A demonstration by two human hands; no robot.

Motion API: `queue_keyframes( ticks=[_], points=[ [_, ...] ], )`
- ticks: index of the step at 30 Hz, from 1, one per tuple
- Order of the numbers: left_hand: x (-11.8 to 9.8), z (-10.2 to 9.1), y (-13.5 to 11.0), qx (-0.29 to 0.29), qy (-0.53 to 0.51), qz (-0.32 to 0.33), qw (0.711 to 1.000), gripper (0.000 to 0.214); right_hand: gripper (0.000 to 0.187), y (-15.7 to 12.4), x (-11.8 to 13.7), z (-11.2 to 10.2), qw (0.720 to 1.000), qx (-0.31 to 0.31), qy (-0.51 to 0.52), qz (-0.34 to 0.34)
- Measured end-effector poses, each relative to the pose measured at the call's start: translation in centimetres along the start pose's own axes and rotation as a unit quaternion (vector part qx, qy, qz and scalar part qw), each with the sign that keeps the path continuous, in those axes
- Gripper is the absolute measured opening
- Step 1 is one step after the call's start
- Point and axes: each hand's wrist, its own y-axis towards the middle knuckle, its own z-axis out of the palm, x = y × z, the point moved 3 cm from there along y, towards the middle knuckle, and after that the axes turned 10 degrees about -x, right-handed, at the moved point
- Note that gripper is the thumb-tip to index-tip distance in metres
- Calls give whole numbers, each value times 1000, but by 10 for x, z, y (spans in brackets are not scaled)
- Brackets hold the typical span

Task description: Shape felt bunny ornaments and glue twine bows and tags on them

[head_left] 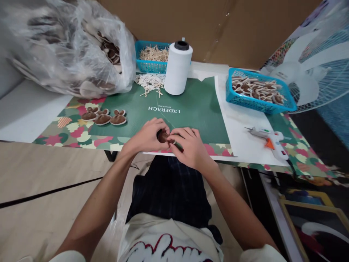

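My left hand (147,136) and my right hand (191,145) meet at the near edge of the green mat (196,105). Both are closed around a small brown bunny-shaped piece (163,137) held between the fingertips. A thin white thread (160,109) runs from the hands up to the big white thread spool (177,68) standing at the back of the mat. Three finished brown bunny pieces (103,117) lie in a row to the left of my left hand.
A clear plastic bag (68,47) of brown pieces fills the back left. A blue basket of tan strips (152,56) sits behind the spool, loose strips (149,82) in front. Another blue basket (259,91) stands right, a white glue gun (268,140) nearer. A fan (319,69) stands far right.
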Motion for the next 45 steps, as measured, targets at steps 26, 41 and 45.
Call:
queue_keyframes(
  ticks=[26,41,45],
  points=[
    [3,5,0,-31,-28,6,999,10,14,-14,-21,-29,970,-202,16,137],
    [0,-10,-23,-159,-153,-69,973,12,14,-7,3,4,989,-66,-47,125],
    [-2,-10,-32,-141,-146,-73,976,9,17,-4,5,-4,983,-72,46,160]
  ],
)
